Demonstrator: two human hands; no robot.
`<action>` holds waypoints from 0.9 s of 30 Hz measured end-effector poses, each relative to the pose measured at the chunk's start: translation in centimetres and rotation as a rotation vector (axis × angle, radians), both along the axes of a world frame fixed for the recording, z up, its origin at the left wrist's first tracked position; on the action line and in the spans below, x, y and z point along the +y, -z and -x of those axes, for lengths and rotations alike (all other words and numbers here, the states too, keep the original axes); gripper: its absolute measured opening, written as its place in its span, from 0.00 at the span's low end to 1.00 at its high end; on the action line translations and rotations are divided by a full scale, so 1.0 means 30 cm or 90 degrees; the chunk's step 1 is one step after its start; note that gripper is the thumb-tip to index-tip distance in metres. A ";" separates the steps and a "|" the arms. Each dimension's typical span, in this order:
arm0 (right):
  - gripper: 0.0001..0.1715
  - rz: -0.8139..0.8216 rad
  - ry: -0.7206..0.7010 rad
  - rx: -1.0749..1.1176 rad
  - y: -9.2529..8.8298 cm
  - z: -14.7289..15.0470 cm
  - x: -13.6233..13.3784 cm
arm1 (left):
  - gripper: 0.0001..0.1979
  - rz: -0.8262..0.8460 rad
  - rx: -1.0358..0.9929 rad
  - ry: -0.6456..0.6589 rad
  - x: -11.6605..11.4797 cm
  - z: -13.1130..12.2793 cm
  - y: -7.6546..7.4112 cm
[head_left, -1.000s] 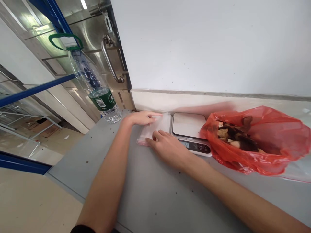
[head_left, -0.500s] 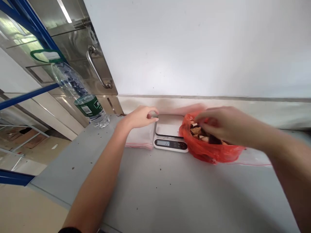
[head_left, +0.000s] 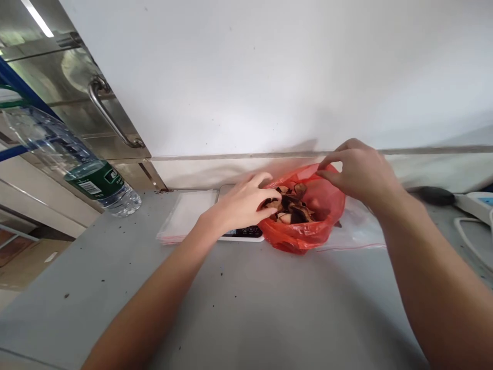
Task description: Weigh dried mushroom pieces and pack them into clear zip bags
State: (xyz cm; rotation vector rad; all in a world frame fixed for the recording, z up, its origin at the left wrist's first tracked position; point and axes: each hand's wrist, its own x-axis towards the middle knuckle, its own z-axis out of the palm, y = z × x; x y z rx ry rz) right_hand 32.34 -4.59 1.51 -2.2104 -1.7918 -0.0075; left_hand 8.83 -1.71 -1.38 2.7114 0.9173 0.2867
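A red plastic bag [head_left: 298, 244] stands on the grey table with its mouth spread. Inside lie dried, brown-and-cream pieces [head_left: 292, 205] that look like sliced mushroom or bark; their exact kind is unclear. At the bag's left rim, over the scale, is my left hand [head_left: 248, 203], its fingers curved and apart. My right hand [head_left: 358, 169] pinches the bag's back right rim between thumb and fingers. Beneath my left hand the kitchen scale [head_left: 242, 235] is mostly hidden, with part of its display and buttons showing.
Clear zip bags [head_left: 188, 213] lie stacked left of the scale, and another zip bag [head_left: 358, 228] lies right of the red bag. A water bottle [head_left: 98, 180] stands at the left edge. A power strip with a cable [head_left: 477, 203] is at far right. The wall closes the back.
My right hand has come out of the red bag and now grips its rim. My left hand has moved right, across the scale to the bag. The bag's mouth is wider, and the view has shifted right.
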 end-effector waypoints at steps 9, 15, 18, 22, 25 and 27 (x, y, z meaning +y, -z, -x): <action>0.07 -0.127 -0.051 0.341 -0.037 0.027 -0.026 | 0.20 -0.012 0.013 -0.054 0.011 0.015 -0.009; 0.09 -0.013 0.075 0.237 -0.068 -0.041 -0.045 | 0.19 0.007 -0.038 -0.034 -0.001 0.040 -0.046; 0.05 0.178 0.096 0.099 -0.044 -0.115 -0.039 | 0.17 -0.007 -0.075 -0.007 -0.011 0.040 -0.057; 0.19 0.333 -0.024 0.092 -0.004 -0.152 -0.043 | 0.15 0.028 -0.094 0.013 -0.031 0.025 -0.064; 0.25 0.289 -0.072 0.107 0.008 -0.140 -0.051 | 0.15 0.030 -0.086 0.015 -0.042 0.017 -0.066; 0.25 0.213 -0.088 0.113 0.007 -0.131 -0.055 | 0.15 0.019 -0.086 0.017 -0.042 0.018 -0.065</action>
